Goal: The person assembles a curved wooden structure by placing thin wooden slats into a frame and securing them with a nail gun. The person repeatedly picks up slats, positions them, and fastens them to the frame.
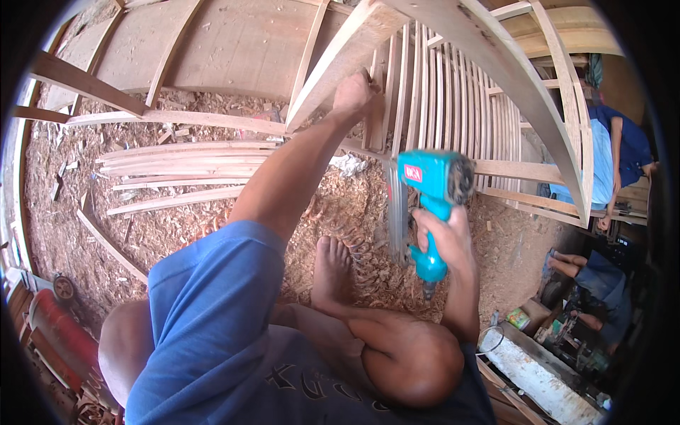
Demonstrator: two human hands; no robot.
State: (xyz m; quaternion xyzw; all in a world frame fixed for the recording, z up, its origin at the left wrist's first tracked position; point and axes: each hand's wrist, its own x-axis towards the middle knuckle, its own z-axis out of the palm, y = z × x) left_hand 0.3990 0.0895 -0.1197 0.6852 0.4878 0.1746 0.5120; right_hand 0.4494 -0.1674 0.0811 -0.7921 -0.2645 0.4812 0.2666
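Sleeve [205, 283] foremost; nailer [430, 177] near frame's edge [520, 171], gap to foot [331, 276].

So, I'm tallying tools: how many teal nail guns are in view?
1: the teal nail gun in the person's right hand, right of the picture's centre. Others may be hidden.

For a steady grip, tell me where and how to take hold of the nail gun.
Probably best by the nail gun's teal handle, from the right, as the right hand does: it looks slim enough to wrap, sits below the bulky head in the picture, and the metal rail is on the left.
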